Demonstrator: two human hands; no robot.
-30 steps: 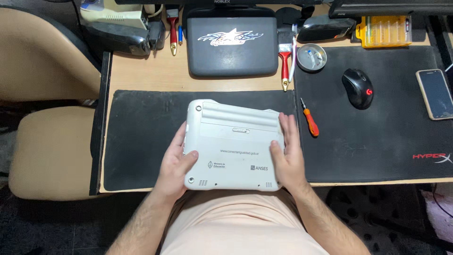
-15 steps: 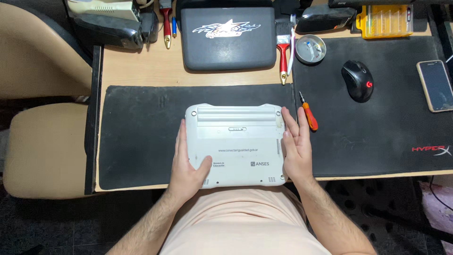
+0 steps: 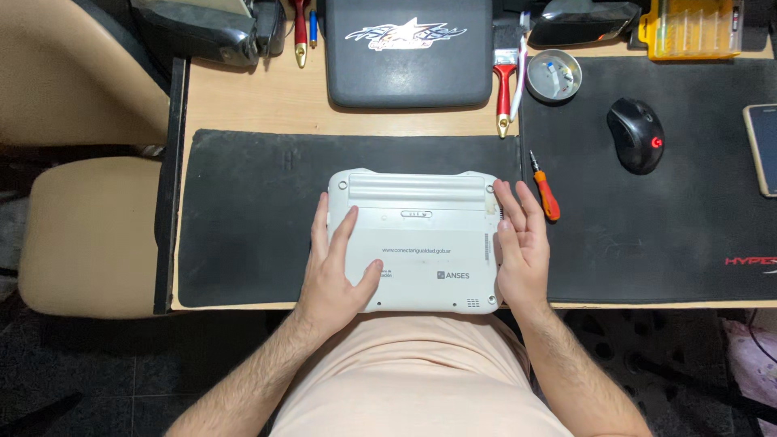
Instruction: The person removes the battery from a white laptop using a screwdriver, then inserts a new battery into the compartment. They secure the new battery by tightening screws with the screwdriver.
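Your wooden worktop [image 3: 267,101] carries two black mats, the left mat [image 3: 243,210] under the white netbook [image 3: 417,243] that lies underside up, and the right mat [image 3: 647,235] holding an orange screwdriver [image 3: 546,190], a black mouse [image 3: 637,133] and a phone [image 3: 762,150] at the edge. Behind the mats you have a dark case [image 3: 409,53], a red-handled brush [image 3: 504,81], a small round tin [image 3: 554,75] and a yellow bit box [image 3: 688,28].

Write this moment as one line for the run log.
left hand: flat on white plastic laptop underside | right hand: at its right edge | laptop: on black mat | orange-handled screwdriver: right of right hand
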